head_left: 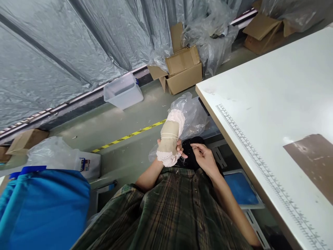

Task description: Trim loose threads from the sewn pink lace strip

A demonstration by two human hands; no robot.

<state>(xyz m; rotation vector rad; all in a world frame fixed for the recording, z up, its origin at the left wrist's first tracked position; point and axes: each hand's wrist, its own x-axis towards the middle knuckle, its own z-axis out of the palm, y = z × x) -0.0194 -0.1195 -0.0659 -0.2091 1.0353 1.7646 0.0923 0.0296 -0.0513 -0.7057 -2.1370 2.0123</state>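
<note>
My left hand (179, 148) is closed round a rolled bundle of beige fabric with pale pink lace edges (170, 137), tied about the middle with thin cord, held upright in front of my chest. My right hand (204, 156) is just to the right of the bundle, thumb and forefinger pinched together; a fine thread may be in the pinch, but I cannot make it out. Below both hands is my plaid shirt (177, 211).
A white worktable (273, 104) with a printed ruler along its edge fills the right side. A clear plastic bag (194, 114) lies behind the bundle. On the floor are a clear bin (123, 91), cardboard boxes (182, 71) and yellow tape (130, 134). Blue cloth (44, 205) sits at left.
</note>
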